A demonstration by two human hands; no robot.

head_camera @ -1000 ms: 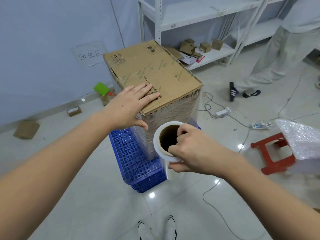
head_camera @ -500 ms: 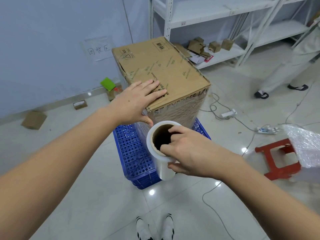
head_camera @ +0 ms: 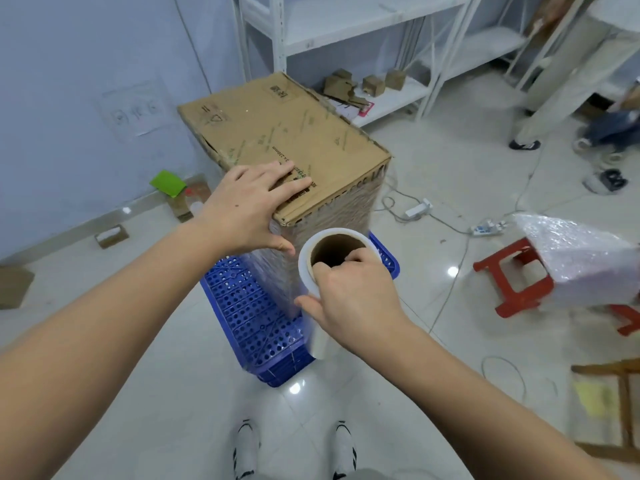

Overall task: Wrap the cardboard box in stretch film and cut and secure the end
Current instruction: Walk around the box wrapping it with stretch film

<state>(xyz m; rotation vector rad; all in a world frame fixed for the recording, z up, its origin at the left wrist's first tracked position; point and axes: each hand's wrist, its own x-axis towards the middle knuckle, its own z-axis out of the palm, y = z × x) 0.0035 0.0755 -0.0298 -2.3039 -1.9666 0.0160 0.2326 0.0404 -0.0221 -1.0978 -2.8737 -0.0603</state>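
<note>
Brown corrugated cardboard makes up the tall cardboard box (head_camera: 277, 133), which stands upright on a blue perforated plastic crate (head_camera: 249, 306) on the pale tiled floor (head_camera: 433, 168). Clear stretch film (head_camera: 332, 209) already covers the box's near side walls below the top edge, wrinkled into horizontal bands. The left hand (head_camera: 249, 209) lies flat on the near corner of the box top, fingers straight and slightly spread, with the thumb hanging down over the wrapped corner. The right hand (head_camera: 353, 296) holds the stretch film roll (head_camera: 311, 275) upright just beside that corner: its fingers hook into the open brown cardboard core from above, and the thumb presses on the outside of the roll. The roll's lower end hangs in front of the crate.

Behind the box a white metal shelving unit (head_camera: 346, 39) carries several small cardboard boxes (head_camera: 374, 84). To the right a red stool (head_camera: 512, 282) bears a bundle in bubble wrap (head_camera: 581, 258), and white power strips (head_camera: 419, 209) with cables lie on the floor. Another person's legs (head_camera: 561, 88) show at the upper right. The wearer's own shoes (head_camera: 294, 448) appear at the bottom.
</note>
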